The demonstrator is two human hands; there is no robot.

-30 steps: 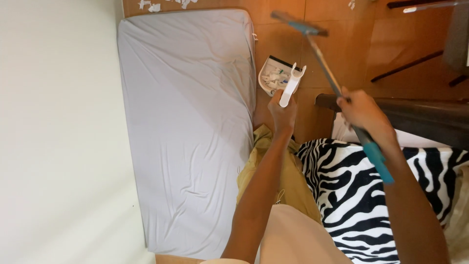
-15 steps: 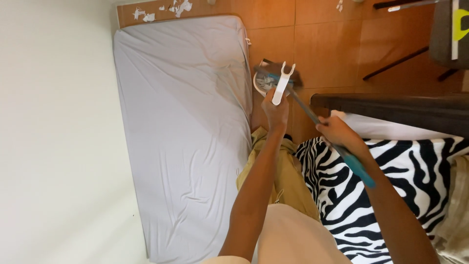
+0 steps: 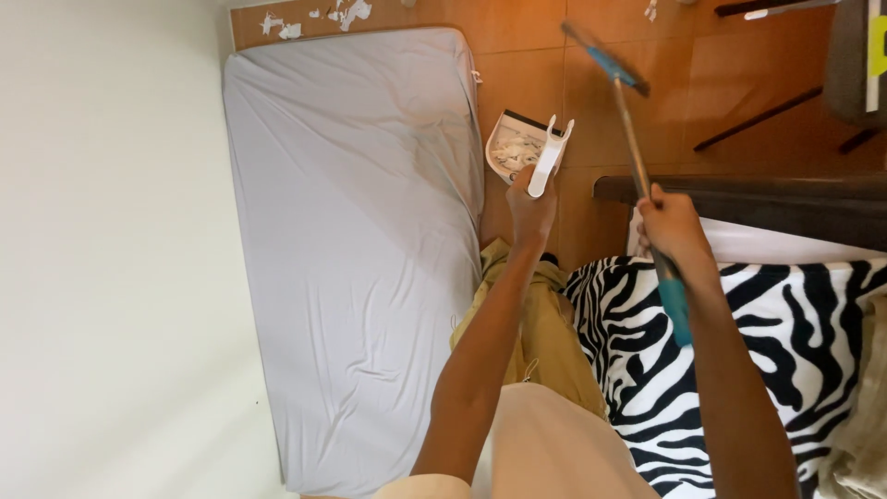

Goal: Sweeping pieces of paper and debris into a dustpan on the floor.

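My left hand (image 3: pixel 530 205) grips the handle of a white dustpan (image 3: pixel 523 148) that holds pale scraps, held low over the orange tiled floor (image 3: pixel 527 55) beside a mattress. My right hand (image 3: pixel 671 226) is closed around the shaft of a broom (image 3: pixel 637 162) with a teal grip and a teal head, which is lifted off the floor to the right of the dustpan. The two hands are apart, with the broom head farther away than the pan.
A grey-sheeted mattress (image 3: pixel 351 240) lies on the floor along a white wall (image 3: pixel 111 259). White scraps (image 3: pixel 314 17) litter the tiles past its far end. A zebra-print cover (image 3: pixel 702 370) and a dark wooden frame (image 3: pixel 767 189) are at right.
The broom head has swung up and away from the dustpan, to the right. The dustpan stayed by the mattress edge in my left hand.
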